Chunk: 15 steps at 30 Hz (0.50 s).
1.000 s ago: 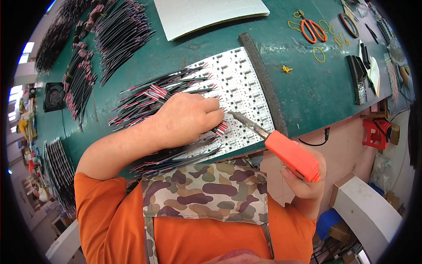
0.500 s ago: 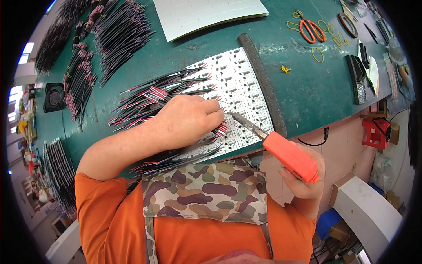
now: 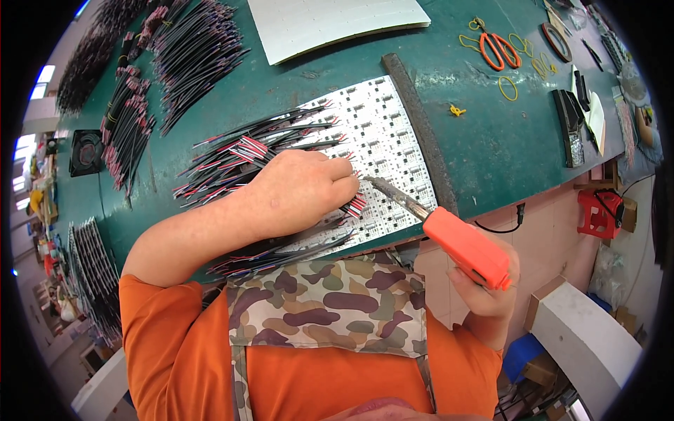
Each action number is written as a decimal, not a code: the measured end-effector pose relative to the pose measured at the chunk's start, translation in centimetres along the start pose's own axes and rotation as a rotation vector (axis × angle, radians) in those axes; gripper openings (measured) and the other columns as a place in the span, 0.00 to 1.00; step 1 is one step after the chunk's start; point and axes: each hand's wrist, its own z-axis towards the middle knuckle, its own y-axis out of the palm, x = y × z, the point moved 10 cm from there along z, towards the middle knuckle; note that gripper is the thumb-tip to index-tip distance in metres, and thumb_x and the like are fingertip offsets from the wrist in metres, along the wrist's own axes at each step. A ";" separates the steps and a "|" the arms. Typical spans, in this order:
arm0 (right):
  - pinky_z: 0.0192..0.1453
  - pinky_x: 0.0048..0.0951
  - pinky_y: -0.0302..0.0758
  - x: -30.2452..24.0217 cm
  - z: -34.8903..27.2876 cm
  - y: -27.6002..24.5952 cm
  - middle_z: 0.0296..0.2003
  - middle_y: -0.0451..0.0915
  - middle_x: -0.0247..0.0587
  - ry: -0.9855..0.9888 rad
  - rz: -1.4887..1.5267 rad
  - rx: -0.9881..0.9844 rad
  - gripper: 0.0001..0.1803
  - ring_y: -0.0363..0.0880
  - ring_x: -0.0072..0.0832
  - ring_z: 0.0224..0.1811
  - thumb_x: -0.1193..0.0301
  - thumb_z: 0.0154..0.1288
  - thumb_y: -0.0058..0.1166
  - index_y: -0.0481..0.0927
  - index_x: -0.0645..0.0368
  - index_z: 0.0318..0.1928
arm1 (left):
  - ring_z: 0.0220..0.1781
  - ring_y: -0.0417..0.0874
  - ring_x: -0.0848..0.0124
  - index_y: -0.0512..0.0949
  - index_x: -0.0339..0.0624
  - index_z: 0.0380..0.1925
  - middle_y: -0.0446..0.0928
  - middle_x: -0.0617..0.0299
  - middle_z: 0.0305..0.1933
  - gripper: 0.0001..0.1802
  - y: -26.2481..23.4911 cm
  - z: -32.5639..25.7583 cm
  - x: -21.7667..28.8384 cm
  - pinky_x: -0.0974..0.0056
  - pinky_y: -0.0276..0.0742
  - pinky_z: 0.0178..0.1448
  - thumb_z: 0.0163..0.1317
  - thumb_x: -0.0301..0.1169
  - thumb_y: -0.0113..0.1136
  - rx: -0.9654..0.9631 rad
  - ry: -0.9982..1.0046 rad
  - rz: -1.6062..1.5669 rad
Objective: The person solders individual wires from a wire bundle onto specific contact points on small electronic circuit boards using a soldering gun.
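My left hand (image 3: 309,186) is closed over the white circuit board panel (image 3: 390,137), fingers curled round thin wires. Their stripped red, white and black ends (image 3: 354,205) poke out beside the fingers. More black-sleeved wires (image 3: 225,158) lie along the panel's left part, some with ends at its component rows. In my right hand (image 3: 497,298) is a soldering iron (image 3: 467,245) with an orange-red handle. Its dark tip points left, touching or just above the panel beside my left fingertips. The exact contact point is too small to make out.
A dark bar (image 3: 420,133) runs along the panel's right edge on the green table (image 3: 491,147). Farther off are a white board stack (image 3: 337,24), orange-handled scissors (image 3: 500,50) and yellow rubber bands (image 3: 507,88). Wire bundles (image 3: 193,59) lie far left; a black fan (image 3: 87,153) sits at left.
The soldering iron has shifted very slightly to the right, its tip still beside my left fingers. My left hand stays in place over the panel.
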 end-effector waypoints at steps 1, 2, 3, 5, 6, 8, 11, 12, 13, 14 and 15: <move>0.36 0.28 0.73 -0.1 0.1 0.0 0.31 0.79 0.40 -0.001 0.006 -0.001 0.18 0.77 0.28 0.29 0.76 0.49 0.63 0.79 0.68 0.43 | 0.34 0.83 0.60 0.76 0.40 0.29 0.76 0.58 0.32 0.04 0.1 0.0 0.0 0.57 0.81 0.37 0.55 0.29 0.55 -0.008 -0.003 0.005; 0.37 0.28 0.74 -0.2 0.1 0.1 0.32 0.79 0.39 -0.002 0.013 -0.002 0.19 0.77 0.27 0.30 0.77 0.50 0.63 0.79 0.69 0.45 | 0.35 0.83 0.60 0.76 0.40 0.29 0.76 0.58 0.32 0.04 0.2 0.0 0.0 0.57 0.81 0.37 0.55 0.28 0.55 -0.017 -0.005 0.010; 0.37 0.28 0.74 -0.1 0.1 0.2 0.32 0.79 0.39 -0.002 0.013 -0.002 0.19 0.77 0.27 0.30 0.77 0.50 0.63 0.79 0.69 0.45 | 0.35 0.83 0.60 0.76 0.40 0.29 0.76 0.58 0.32 0.04 0.1 0.0 0.0 0.57 0.81 0.37 0.55 0.28 0.55 -0.017 -0.005 0.010; 0.37 0.28 0.74 0.0 -0.1 0.1 0.33 0.80 0.40 -0.011 0.066 0.024 0.21 0.77 0.25 0.31 0.79 0.50 0.62 0.78 0.70 0.47 | 0.34 0.83 0.59 0.76 0.40 0.29 0.76 0.58 0.32 0.04 0.1 0.0 0.0 0.56 0.81 0.36 0.55 0.28 0.55 -0.017 -0.009 0.004; 0.37 0.28 0.74 0.0 0.0 0.0 0.33 0.80 0.40 -0.011 0.066 0.024 0.21 0.77 0.25 0.31 0.79 0.50 0.62 0.78 0.70 0.47 | 0.34 0.83 0.59 0.76 0.40 0.29 0.76 0.58 0.32 0.04 0.1 0.0 0.0 0.56 0.81 0.36 0.55 0.28 0.55 -0.017 -0.008 0.003; 0.36 0.27 0.74 -0.9 0.2 0.1 0.35 0.81 0.43 -0.091 -0.014 -0.006 0.22 0.78 0.25 0.31 0.80 0.50 0.62 0.77 0.70 0.49 | 0.34 0.83 0.59 0.76 0.40 0.29 0.76 0.58 0.32 0.04 0.2 0.0 -0.1 0.56 0.81 0.36 0.55 0.28 0.55 -0.025 -0.014 0.010; 0.36 0.27 0.74 0.6 -0.4 0.0 0.35 0.82 0.43 0.018 0.063 0.017 0.21 0.78 0.26 0.30 0.78 0.49 0.62 0.79 0.69 0.47 | 0.34 0.83 0.59 0.76 0.41 0.29 0.76 0.58 0.32 0.04 0.2 0.0 -0.1 0.56 0.81 0.36 0.55 0.28 0.55 -0.024 -0.009 0.001; 0.36 0.27 0.74 0.6 -0.5 -0.2 0.35 0.82 0.43 0.018 0.063 0.018 0.21 0.78 0.26 0.30 0.78 0.49 0.62 0.79 0.69 0.47 | 0.34 0.83 0.59 0.76 0.41 0.29 0.76 0.58 0.32 0.04 0.2 0.0 -0.2 0.56 0.81 0.36 0.55 0.28 0.55 -0.024 -0.009 0.002; 0.39 0.29 0.77 0.3 -0.6 -0.5 0.37 0.84 0.44 -0.003 0.038 0.012 0.22 0.82 0.29 0.32 0.79 0.50 0.64 0.79 0.70 0.49 | 0.34 0.83 0.59 0.76 0.41 0.29 0.76 0.58 0.32 0.04 0.1 0.0 -0.2 0.56 0.81 0.36 0.55 0.28 0.55 -0.020 -0.009 0.001; 0.41 0.30 0.79 0.1 -0.6 -0.6 0.39 0.85 0.46 -0.025 0.013 0.007 0.24 0.85 0.32 0.34 0.79 0.51 0.65 0.78 0.72 0.51 | 0.34 0.83 0.58 0.75 0.41 0.29 0.76 0.58 0.32 0.04 0.1 0.1 -0.3 0.56 0.81 0.36 0.55 0.28 0.55 -0.017 -0.010 0.000; 0.41 0.30 0.79 0.2 -0.6 -0.7 0.39 0.85 0.46 -0.029 0.015 0.008 0.24 0.85 0.32 0.34 0.79 0.51 0.65 0.78 0.72 0.51 | 0.34 0.83 0.58 0.75 0.41 0.29 0.76 0.58 0.32 0.04 0.0 0.0 -0.3 0.56 0.81 0.36 0.55 0.28 0.55 -0.018 -0.011 0.004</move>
